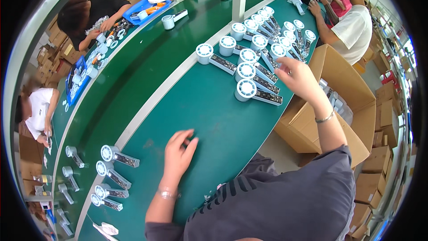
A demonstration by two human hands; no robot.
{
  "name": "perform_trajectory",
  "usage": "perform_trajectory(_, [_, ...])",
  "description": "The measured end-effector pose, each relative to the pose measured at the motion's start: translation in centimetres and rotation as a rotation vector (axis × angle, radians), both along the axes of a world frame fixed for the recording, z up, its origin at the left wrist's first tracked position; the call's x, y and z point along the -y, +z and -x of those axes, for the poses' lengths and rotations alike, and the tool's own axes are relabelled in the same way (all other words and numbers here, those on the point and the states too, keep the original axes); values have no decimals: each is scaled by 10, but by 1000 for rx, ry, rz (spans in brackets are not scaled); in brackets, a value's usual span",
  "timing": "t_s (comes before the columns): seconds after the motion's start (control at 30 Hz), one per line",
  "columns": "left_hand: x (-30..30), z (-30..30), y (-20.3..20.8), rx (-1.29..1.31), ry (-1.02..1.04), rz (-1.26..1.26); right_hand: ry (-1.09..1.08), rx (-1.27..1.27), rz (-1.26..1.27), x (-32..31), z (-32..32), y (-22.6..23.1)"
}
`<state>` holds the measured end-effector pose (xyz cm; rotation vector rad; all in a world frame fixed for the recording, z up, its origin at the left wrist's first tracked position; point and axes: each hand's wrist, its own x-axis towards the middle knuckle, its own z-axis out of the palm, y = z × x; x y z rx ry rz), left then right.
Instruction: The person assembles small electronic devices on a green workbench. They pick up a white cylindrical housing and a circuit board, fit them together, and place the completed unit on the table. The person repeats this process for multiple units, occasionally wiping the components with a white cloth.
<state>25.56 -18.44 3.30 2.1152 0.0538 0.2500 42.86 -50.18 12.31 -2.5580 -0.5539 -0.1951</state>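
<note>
Light-blue handheld fans with round grilled heads and open handles showing circuit boards lie in a cluster on the green bench (178, 102). My right hand (298, 76) is over the right side of this cluster, fingers loosely bent and apart, by the handle end of one fan (269, 59). Whether the fingertips touch that handle is unclear. The nearest fan of the cluster (246, 89) lies just left of and below that hand. My left hand (177, 154) hovers over the bench, thumb and fingers apart, holding nothing. To its left lies a short row of similar fans (107, 153).
An open cardboard box (330, 107) holding pale parts stands against the bench's right edge. A green conveyor (147, 53) runs along the far side, carrying another fan (168, 22). Blue trays (145, 11) and co-workers are beyond it; another person (354, 31) works at far right.
</note>
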Motion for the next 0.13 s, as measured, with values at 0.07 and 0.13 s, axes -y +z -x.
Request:
perform_trajectory(0.07, [9, -31, -7, -14, -4, 84, 147, -137, -122, -12, -30, 4])
perform_trajectory(0.13, [20, -66, -22, -23, 11, 165, 168, -212, -103, -23, -61, 0])
